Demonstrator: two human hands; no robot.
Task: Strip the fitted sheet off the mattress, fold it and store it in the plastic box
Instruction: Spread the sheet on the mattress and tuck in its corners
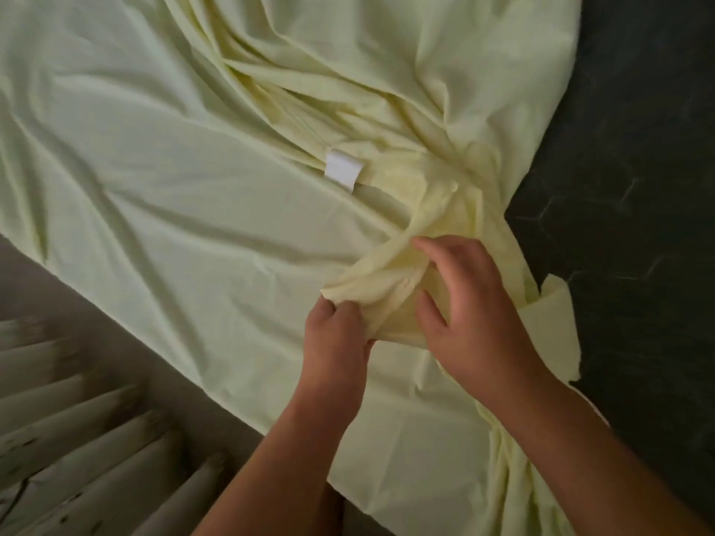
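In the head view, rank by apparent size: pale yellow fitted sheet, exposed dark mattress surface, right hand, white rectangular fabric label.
1. pale yellow fitted sheet
2. exposed dark mattress surface
3. right hand, enlarged by nearness to the camera
4. white rectangular fabric label

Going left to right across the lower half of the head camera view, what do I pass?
Wooden slats → left hand, gripping the fitted sheet → right hand → bare dark mattress.

Single head view, close above the fitted sheet [185, 210], looking steeply down, dark mattress [638, 148] showing right of the sheet.
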